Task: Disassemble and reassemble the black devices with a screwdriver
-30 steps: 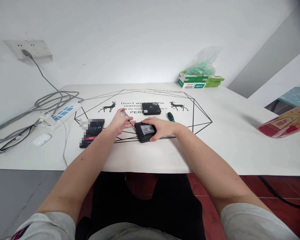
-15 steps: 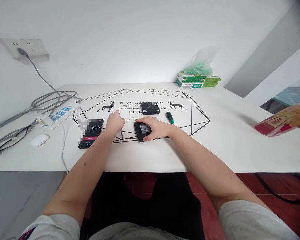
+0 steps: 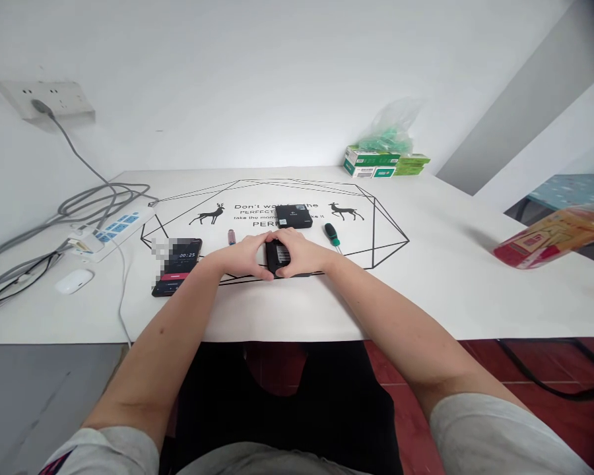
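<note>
A black rectangular device (image 3: 278, 256) with a label on its upper face lies on the white table between my hands. My left hand (image 3: 250, 256) grips its left side, fingers at the far edge and thumb at the near edge. Over its right part, my right hand (image 3: 299, 254) is closed in the same way. Just behind is a second black box (image 3: 294, 216). A screwdriver with a pinkish handle (image 3: 231, 237) lies beyond my left hand, its shaft hidden. The green and black screwdriver (image 3: 331, 234) rests to the right.
On the left are a phone (image 3: 181, 264) showing 00:25, a white case (image 3: 74, 282), glasses (image 3: 20, 284), a power strip (image 3: 123, 227) and coiled cables. Green and white boxes (image 3: 373, 158) stand at the back; a plastic-wrapped package (image 3: 549, 237) is at the right.
My left hand has let go of the pinkish-handled screwdriver and moved right onto the black device. My right hand has stayed on the device. The view has shifted slightly.
</note>
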Demonstrator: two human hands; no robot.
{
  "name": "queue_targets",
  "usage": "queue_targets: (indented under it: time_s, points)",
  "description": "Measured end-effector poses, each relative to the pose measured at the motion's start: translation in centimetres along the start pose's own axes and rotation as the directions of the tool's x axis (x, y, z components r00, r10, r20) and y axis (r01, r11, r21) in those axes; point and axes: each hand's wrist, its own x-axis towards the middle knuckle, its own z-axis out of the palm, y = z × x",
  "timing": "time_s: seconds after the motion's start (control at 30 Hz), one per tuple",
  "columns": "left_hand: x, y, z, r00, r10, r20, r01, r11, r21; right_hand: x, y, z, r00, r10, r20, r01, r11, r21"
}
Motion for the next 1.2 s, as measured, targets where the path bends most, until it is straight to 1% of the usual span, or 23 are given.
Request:
queue_targets:
  time_s: [0.03,0.1,0.13,0.2,0.3,0.37,0.43,0.5,0.57,0.63,0.73,0.8,0.83,0.87,0.93,0.97,1.0,1.1,1.2]
  points:
    - [-0.1,0.2,0.2,0.999,0.023,0.044,-0.024,1.0,0.02,0.0,0.0,0.0,1.0,0.005,-0.01,-0.005,1.0,0.013]
    - [-0.1,0.5,0.6,0.996,0.063,0.065,-0.066,0.997,0.044,0.0,0.1,0.0,0.999,0.019,-0.028,-0.018,0.999,0.035]
    - [0.0,0.5,0.8,0.996,0.075,0.048,-0.077,0.996,0.049,-0.1,0.2,0.0,0.999,0.023,-0.036,-0.021,0.999,0.048]
    - [0.2,0.5,1.0,0.998,0.056,0.014,-0.057,0.996,0.066,-0.1,0.5,0.0,0.998,0.021,-0.056,-0.016,0.997,0.077]
    - [0.3,0.2,1.0,0.999,-0.018,-0.042,0.022,0.995,0.101,-0.1,1.2,-0.1,0.994,0.006,-0.106,0.007,0.992,0.127]
    - [0.3,0.0,1.0,0.999,-0.024,-0.04,0.029,0.993,0.113,0.1,1.9,-0.3,0.989,0.007,-0.15,0.021,0.983,0.182]
    - [0.3,-0.2,1.1,1.0,-0.011,-0.017,0.013,0.992,0.128,0.3,2.8,-0.7,0.978,0.013,-0.206,0.048,0.956,0.288]
    - [0.4,-0.3,1.2,1.0,-0.009,-0.006,0.01,0.988,0.154,0.3,3.5,-1.3,0.965,0.03,-0.26,0.089,0.898,0.431]
    - [0.5,-0.3,1.2,1.0,-0.005,-0.002,0.006,0.983,0.183,0.2,3.8,-1.9,0.959,0.048,-0.279,0.123,0.816,0.564]
    - [0.6,-0.2,1.2,1.0,0.018,0.006,-0.019,0.98,0.196,-0.2,3.5,-2.3,0.968,0.054,-0.247,0.134,0.72,0.681]
    - [0.7,0.0,1.1,0.998,0.059,0.019,-0.062,0.979,0.194,-0.9,2.6,-2.5,0.988,0.043,-0.151,0.101,0.562,0.821]
    - [0.8,0.0,1.0,0.998,0.064,0.03,-0.069,0.972,0.226,-1.1,2.1,-2.4,0.994,0.009,-0.108,0.089,0.501,0.861]
    - [0.8,0.0,0.9,0.998,0.057,0.04,-0.065,0.964,0.256,-1.1,2.0,-2.4,0.994,-0.021,-0.103,0.099,0.499,0.861]
    - [0.9,0.0,0.9,0.998,0.045,0.054,-0.059,0.956,0.288,-1.1,2.0,-2.4,0.993,-0.058,-0.102,0.117,0.519,0.846]
    - [0.9,-0.1,0.7,0.997,0.017,0.077,-0.043,0.938,0.344,-1.1,2.0,-2.6,0.987,-0.138,-0.088,0.154,0.602,0.784]
    - [0.9,-0.3,0.6,0.996,0.007,0.085,-0.038,0.931,0.362,-1.2,2.0,-2.9,0.985,-0.166,-0.056,0.152,0.648,0.746]
    - [0.9,-0.4,0.5,0.996,0.004,0.086,-0.036,0.927,0.372,-1.3,2.0,-3.1,0.984,-0.179,-0.001,0.127,0.694,0.709]
    - [1.0,-0.8,0.3,0.997,0.011,0.076,-0.04,0.922,0.385,-2.1,1.5,-4.3,0.971,-0.137,0.197,-0.007,0.803,0.596]
    - [1.1,-1.0,0.2,0.996,0.013,0.086,-0.046,0.918,0.395,-3.3,0.4,-5.6,0.953,-0.051,0.299,-0.087,0.899,0.429]
